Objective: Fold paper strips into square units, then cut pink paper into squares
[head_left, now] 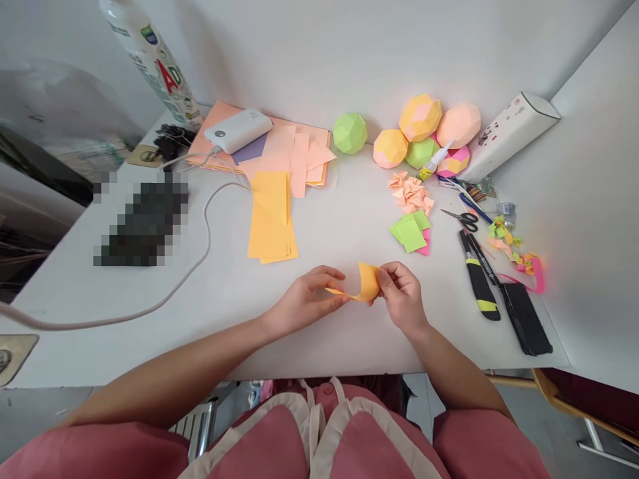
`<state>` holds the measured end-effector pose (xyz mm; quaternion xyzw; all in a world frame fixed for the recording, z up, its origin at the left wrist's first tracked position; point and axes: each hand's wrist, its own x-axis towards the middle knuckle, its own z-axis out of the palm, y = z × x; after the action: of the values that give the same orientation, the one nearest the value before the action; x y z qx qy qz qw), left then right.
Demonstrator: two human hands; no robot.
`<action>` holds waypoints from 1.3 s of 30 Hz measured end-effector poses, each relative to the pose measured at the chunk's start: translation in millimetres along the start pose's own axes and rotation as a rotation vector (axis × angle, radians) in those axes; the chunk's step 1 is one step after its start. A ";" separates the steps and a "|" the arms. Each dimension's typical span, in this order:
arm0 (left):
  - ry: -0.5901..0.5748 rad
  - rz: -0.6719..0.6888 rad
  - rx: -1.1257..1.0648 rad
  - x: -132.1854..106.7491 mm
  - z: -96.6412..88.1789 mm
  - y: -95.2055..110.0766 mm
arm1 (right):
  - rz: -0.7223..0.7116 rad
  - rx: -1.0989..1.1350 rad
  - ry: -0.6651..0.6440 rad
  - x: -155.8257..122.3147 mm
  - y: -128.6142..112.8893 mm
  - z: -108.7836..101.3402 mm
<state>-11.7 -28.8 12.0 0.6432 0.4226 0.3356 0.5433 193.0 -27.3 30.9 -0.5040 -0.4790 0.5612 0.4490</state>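
Note:
A strip of orange paper [368, 282] bends in a curve between my two hands, above the front middle of the table. My left hand [312, 296] pinches its left end between thumb and fingers. The right end is gripped by my right hand [401, 291], thumb on the near face. Several flat orange paper strips [269, 216] lie in a pile to the left. Beyond my right hand rest green paper squares [410, 233] with pink ones under them, and a heap of folded peach paper pieces [412, 193].
Faceted paper balls [420, 118] and a glue bottle [435, 161] stand at the back. Scissors [464, 218], a utility knife [480, 279] and a black case [526, 318] lie right. A power bank [238, 131] sits on coloured paper sheets [319, 159]; its white cable [207, 226] crosses the left side.

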 end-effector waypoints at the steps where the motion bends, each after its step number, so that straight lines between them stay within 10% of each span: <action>1: -0.010 -0.062 -0.126 1.0 -0.4 1.1 | 0.007 0.044 0.002 -0.1 0.4 0.5; 7: 0.173 -0.235 -0.555 7.5 -4.4 3.8 | -0.050 0.139 -0.044 -1.7 -0.7 1.0; 14: 0.297 -0.231 -0.457 14.3 -16.9 6.7 | -0.250 -0.153 -0.361 -10.3 0.2 2.2; 21: 0.023 -0.215 -0.403 20.4 -25.1 2.0 | -0.780 -0.578 -0.082 2.2 3.2 -3.0; 24: -0.105 -0.213 -0.247 20.7 -24.2 -6.1 | -0.951 -0.866 -0.279 9.0 3.6 -6.4; 31: 0.113 0.215 0.435 22.9 -20.5 -25.4 | -0.951 -1.138 -0.447 15.9 25.1 -6.0; 39: -0.058 0.546 0.833 21.0 -16.8 -26.3 | -0.967 -1.273 -0.477 11.8 21.9 -7.7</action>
<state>-22.6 -1.5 -11.3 0.9017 0.3218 0.2501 0.1441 199.1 -18.1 7.4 -0.2675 -0.9506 0.0202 0.1563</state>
